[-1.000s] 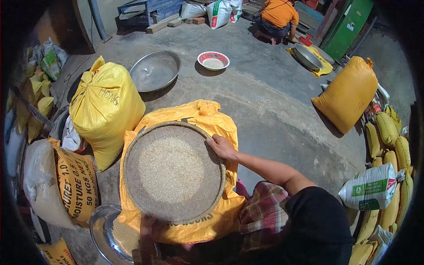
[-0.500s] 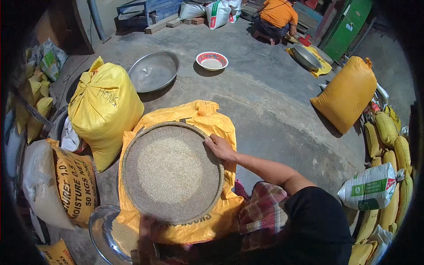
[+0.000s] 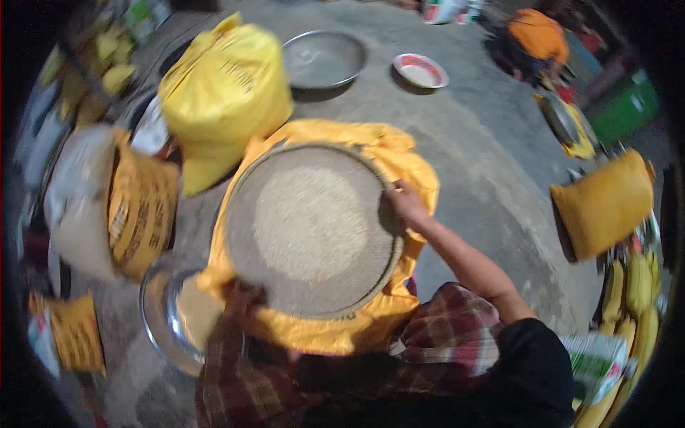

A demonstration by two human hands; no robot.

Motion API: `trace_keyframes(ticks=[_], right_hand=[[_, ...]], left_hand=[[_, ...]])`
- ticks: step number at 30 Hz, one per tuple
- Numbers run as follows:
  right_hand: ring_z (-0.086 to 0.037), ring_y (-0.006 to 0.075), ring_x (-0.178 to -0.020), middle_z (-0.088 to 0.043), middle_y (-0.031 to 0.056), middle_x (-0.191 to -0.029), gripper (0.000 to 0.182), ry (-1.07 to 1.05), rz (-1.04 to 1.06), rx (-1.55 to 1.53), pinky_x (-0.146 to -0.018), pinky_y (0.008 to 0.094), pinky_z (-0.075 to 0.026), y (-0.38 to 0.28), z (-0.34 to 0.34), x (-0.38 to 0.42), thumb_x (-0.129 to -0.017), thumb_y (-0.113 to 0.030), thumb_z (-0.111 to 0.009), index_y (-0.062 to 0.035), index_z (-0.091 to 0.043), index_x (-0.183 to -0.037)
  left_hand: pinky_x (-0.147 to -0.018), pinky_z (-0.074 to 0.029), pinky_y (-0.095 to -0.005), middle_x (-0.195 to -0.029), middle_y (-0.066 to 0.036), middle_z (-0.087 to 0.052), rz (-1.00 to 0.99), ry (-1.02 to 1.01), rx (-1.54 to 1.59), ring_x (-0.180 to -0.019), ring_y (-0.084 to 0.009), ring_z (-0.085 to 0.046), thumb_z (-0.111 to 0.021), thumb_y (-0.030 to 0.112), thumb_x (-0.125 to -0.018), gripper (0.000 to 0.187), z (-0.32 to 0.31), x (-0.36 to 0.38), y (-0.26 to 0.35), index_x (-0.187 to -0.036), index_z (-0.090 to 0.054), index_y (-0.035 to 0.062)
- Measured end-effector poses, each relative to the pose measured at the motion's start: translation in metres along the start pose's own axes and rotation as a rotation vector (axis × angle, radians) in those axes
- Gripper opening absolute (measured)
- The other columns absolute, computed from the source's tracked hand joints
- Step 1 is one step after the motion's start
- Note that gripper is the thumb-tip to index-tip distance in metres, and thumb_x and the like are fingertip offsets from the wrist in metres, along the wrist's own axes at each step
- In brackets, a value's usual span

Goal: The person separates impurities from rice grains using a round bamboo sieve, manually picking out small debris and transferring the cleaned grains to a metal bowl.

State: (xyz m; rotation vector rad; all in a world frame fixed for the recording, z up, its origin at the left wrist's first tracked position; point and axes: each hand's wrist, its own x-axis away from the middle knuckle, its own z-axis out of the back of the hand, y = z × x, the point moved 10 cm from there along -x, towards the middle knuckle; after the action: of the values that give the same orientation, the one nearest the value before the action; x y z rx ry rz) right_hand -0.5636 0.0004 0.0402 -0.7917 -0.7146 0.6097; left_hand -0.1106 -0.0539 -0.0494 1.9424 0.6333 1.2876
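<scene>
A round woven sieve with a heap of pale grain in its middle is held over a spread yellow-orange sack. My right hand grips the sieve's rim on the right, fingers curled over the edge. At the lower left rim is my left hand, dark with shadow and blurred, closed on the edge. Just beyond that hand, a metal basin with fine tan grain stands on the floor.
A tall yellow sack stands at the upper left, near a wide metal basin and a red-rimmed bowl. Printed sacks lie left. Rightward are an orange sack and stacked yellow bags. A person in orange crouches far off.
The view has shifted, so the surroundings sit lower left to right and blurred. My left hand now shows more clearly at the rim. The grain heap remains in the sieve.
</scene>
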Motion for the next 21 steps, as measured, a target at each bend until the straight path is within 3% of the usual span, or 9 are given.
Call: trace_keyframes(ticks=[3,5,6,8,11,14,16,19,21], right_hand=[[-0.053,0.018,-0.071,-0.056,0.0098,-0.078,0.025,0.006,-0.001,-0.119,-0.063,0.0312,-0.043,0.009,-0.003,-0.01,-0.08,-0.019,-0.049,0.0017,-0.053,-0.094],[-0.05,0.0146,-0.068,-0.054,0.0066,-0.075,0.024,-0.103,-0.125,-0.437,-0.06,0.0293,-0.042,0.02,-0.013,-0.01,-0.081,-0.02,-0.048,0.0008,-0.054,-0.091],[-0.047,0.0113,-0.066,-0.051,0.0031,-0.072,0.025,-0.073,-0.113,-0.387,-0.059,0.027,-0.04,0.018,-0.01,-0.008,-0.084,-0.024,-0.048,-0.0006,-0.055,-0.089],[-0.047,0.0111,-0.067,-0.052,0.0027,-0.073,0.027,-0.017,-0.083,-0.348,-0.061,0.0263,-0.04,0.017,-0.001,-0.007,-0.085,-0.026,-0.048,-0.0001,-0.055,-0.089],[-0.045,0.0101,-0.069,-0.054,0.002,-0.077,0.033,0.027,-0.017,-0.233,-0.065,0.025,-0.039,0.007,0.002,0.001,-0.088,-0.03,-0.047,0.0017,-0.055,-0.093],[-0.044,0.0095,-0.073,-0.053,0.0013,-0.081,0.035,-0.033,-0.113,-0.393,-0.068,0.0248,-0.038,0.017,-0.022,0.004,-0.09,-0.032,-0.044,0.0012,-0.055,-0.097],[-0.044,0.0095,-0.075,-0.053,0.0012,-0.084,0.035,-0.003,-0.061,-0.369,-0.069,0.0242,-0.038,0.01,-0.016,0.01,-0.09,-0.032,-0.045,0.0011,-0.055,-0.098],[-0.044,0.0094,-0.079,-0.052,0.0011,-0.089,0.035,0.04,0.017,-0.384,-0.073,0.0232,-0.037,-0.015,0.002,0.027,-0.09,-0.032,-0.044,0.0011,-0.053,-0.1],[-0.043,0.0107,-0.079,-0.051,0.001,-0.089,0.035,0.043,0.193,-0.729,-0.074,0.0246,-0.036,-0.056,0.015,0.045,-0.091,-0.031,-0.043,0.0005,-0.053,-0.1]], left_hand=[[-0.082,-0.048,-0.0364,-0.117,-0.01,-0.047,0.136,-0.055,-0.049,-0.105,-0.0236,-0.049,-0.06,0.004,-0.075,0.057,-0.016,0.011,0.016,-0.125,-0.032,0.004],[-0.084,-0.047,-0.0371,-0.118,-0.011,-0.046,0.078,-0.122,0.095,-0.107,-0.0246,-0.048,-0.059,0.005,-0.077,0.056,-0.041,0.02,0.037,-0.126,-0.031,0.0044],[-0.086,-0.047,-0.0378,-0.119,-0.011,-0.045,0.006,-0.233,0.216,-0.11,-0.0256,-0.046,-0.058,0.006,-0.079,0.055,-0.062,0.03,0.054,-0.126,-0.03,0.0049],[-0.087,-0.046,-0.039,-0.121,-0.012,-0.043,0.012,-0.165,0.164,-0.111,-0.0273,-0.045,-0.057,0.007,-0.08,0.056,-0.088,0.063,0.083,-0.128,-0.028,0.0055],[-0.089,-0.045,-0.0406,-0.122,-0.014,-0.04,0.054,-0.105,0.109,-0.113,-0.0297,-0.044,-0.056,0.009,-0.082,0.059,-0.059,0.056,0.063,-0.13,-0.023,0.0066],[-0.089,-0.045,-0.0403,-0.122,-0.014,-0.04,0.099,-0.107,0.12,-0.113,-0.0296,-0.044,-0.055,0.008,-0.082,0.06,-0.05,0.059,0.06,-0.131,-0.021,0.0069],[-0.088,-0.045,-0.0395,-0.121,-0.014,-0.041,0.092,-0.113,0.134,-0.113,-0.0287,-0.044,-0.055,0.008,-0.082,0.06,-0.053,0.06,0.068,-0.131,-0.021,0.0067],[-0.085,-0.046,-0.0373,-0.119,-0.013,-0.043,-0.103,-0.066,-0.119,-0.111,-0.0269,-0.045,-0.053,0.005,-0.081,0.057,-0.04,0.062,0.074,-0.13,-0.023,0.0061],[-0.081,-0.047,-0.036,-0.118,-0.011,-0.044,-0.54,-0.15,-0.371,-0.108,-0.0257,-0.047,-0.053,0.005,-0.081,0.054,-0.031,0.067,0.089,-0.127,-0.026,0.0053]])
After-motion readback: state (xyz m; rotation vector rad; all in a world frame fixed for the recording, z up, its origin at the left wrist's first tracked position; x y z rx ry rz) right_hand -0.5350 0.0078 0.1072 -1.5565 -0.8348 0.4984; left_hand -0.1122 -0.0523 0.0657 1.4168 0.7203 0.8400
